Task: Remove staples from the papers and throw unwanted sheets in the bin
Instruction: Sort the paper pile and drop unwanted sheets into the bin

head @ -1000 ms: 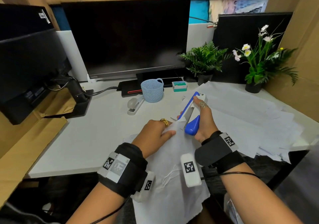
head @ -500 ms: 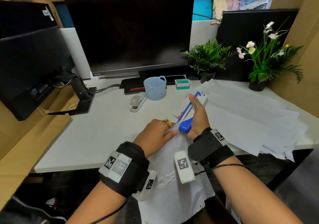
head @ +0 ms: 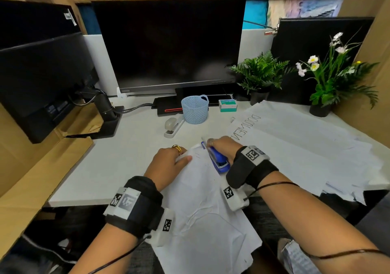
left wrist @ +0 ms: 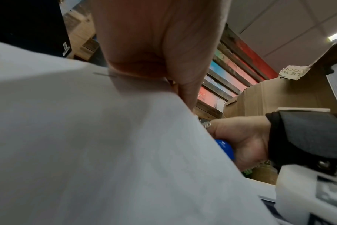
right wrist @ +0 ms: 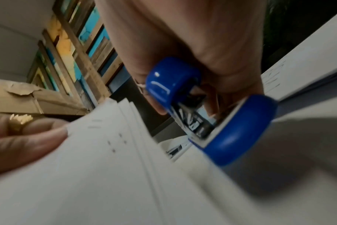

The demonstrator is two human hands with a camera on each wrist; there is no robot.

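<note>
Pinching stapled papers [head: 202, 199] w/ left grip [head: 166, 166], right grip [head: 223, 149] clamps blue stapler [head: 218, 161]; basket [head: 194, 109] behind.

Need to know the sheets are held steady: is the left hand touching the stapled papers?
Touching. The right wrist view shows the left hand pinching the corner of the papers beside the staples; the head view agrees.

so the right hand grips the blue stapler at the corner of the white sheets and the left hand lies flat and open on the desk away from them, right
Not quite. The left hand is not lying open away from them: it pinches the corner of the white sheets, thumb on top, as the head and right wrist views show. The rest holds: the right hand grips the blue stapler at that corner.
</note>
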